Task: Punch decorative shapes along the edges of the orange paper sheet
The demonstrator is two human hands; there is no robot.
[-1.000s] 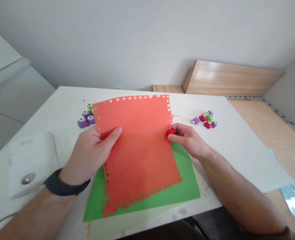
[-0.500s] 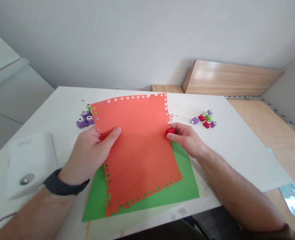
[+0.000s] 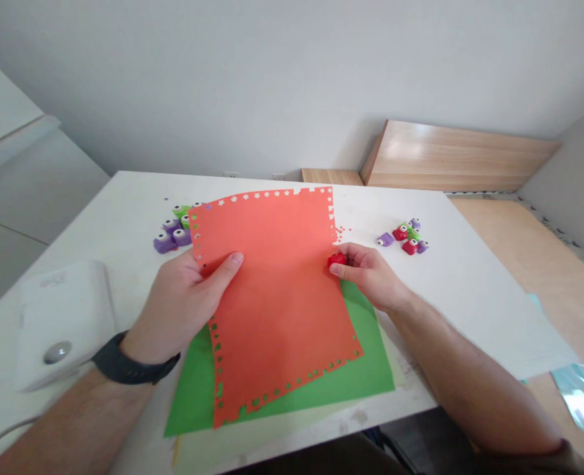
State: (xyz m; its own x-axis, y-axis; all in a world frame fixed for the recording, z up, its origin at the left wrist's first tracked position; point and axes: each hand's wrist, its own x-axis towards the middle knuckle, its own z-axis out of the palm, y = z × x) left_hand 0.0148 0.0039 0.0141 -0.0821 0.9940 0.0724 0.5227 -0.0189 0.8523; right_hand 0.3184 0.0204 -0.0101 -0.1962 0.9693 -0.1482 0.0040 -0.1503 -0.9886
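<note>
White desk below a plain wall carries two paper sheets, one over the other. The orange sheet, thin and matte, has small punched holes along its edges and lies askew on the green sheet.

The left hand clamps the sheet's left edge, thumb on top, the other fingers tucked behind. On the right hand, the fingers pinch together on one chunky red plastic punch, which touches the sheet's right edge.

Tiny orange paper bits lie just beside that edge. Farther right of the sheet sit six more punches: three purple, two red, one green. Beside its far left corner, at least five show, three purple and two green. Left of the sheet lies one white case with a round metal stud.
</note>
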